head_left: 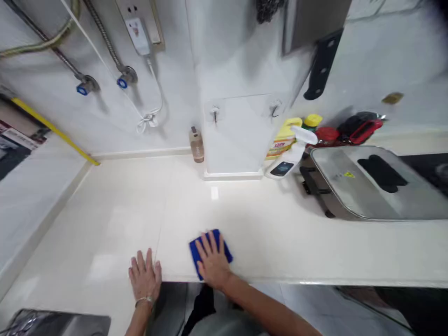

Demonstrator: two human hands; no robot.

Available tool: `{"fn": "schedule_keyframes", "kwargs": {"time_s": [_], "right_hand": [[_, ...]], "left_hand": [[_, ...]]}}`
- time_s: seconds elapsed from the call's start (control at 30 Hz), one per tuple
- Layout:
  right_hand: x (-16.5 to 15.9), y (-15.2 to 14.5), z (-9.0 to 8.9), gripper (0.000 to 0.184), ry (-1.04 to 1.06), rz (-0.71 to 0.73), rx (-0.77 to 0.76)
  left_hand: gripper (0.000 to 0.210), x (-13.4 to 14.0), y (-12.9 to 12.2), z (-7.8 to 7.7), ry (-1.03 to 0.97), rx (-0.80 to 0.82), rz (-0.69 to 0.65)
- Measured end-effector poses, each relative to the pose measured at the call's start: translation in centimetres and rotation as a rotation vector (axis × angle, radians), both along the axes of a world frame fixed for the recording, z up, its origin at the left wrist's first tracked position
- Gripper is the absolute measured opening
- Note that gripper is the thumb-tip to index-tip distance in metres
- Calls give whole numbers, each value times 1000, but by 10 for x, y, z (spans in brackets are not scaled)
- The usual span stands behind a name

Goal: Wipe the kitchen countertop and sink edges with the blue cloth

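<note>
My right hand (213,263) presses down on a folded blue cleaning cloth (227,253), holding it against the white countertop (280,242) near the front edge. Its fingers reach across the cloth, and the palm hides part of it. To the left, my left hand (144,277) lies palm down at the counter's edge, fingers stretched out and nothing in them. A bracelet circles the left wrist.
A lidded electric pan (336,186) stands at the right, beside a white spray bottle (292,154) and a yellow bottle (283,137). A small brown bottle (196,144) is by the wall. A cleaver (320,65) hangs above. A metal sink edge (70,324) shows lower left.
</note>
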State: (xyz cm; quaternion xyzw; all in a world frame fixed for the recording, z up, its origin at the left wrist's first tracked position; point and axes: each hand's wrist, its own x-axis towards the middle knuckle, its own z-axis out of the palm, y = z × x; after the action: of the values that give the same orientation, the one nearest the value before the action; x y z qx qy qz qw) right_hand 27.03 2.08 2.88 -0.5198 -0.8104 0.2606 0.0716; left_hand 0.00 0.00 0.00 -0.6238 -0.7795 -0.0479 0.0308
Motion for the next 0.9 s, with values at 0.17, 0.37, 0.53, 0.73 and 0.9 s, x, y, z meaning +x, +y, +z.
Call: {"fn": "schedule_keyframes", "kwargs": {"time_s": [0.17,0.37,0.53,0.73,0.9], "right_hand": [[-40,16,5,66,40,100,51],[30,-14,-11,66,51,54,227],[128,-46,-35,67,-114,-171,481],[167,-65,-39,72,-99,-250,617],[122,-53,-38,77,-61,-127,622]], "left_hand": [[58,-4,3,-5,-40,14,5],[62,-1,3,-2,-241,74,28],[65,3,2,4,-520,134,64],[61,-10,-6,10,-874,219,139],[65,-37,-13,17,-1336,327,294]]}}
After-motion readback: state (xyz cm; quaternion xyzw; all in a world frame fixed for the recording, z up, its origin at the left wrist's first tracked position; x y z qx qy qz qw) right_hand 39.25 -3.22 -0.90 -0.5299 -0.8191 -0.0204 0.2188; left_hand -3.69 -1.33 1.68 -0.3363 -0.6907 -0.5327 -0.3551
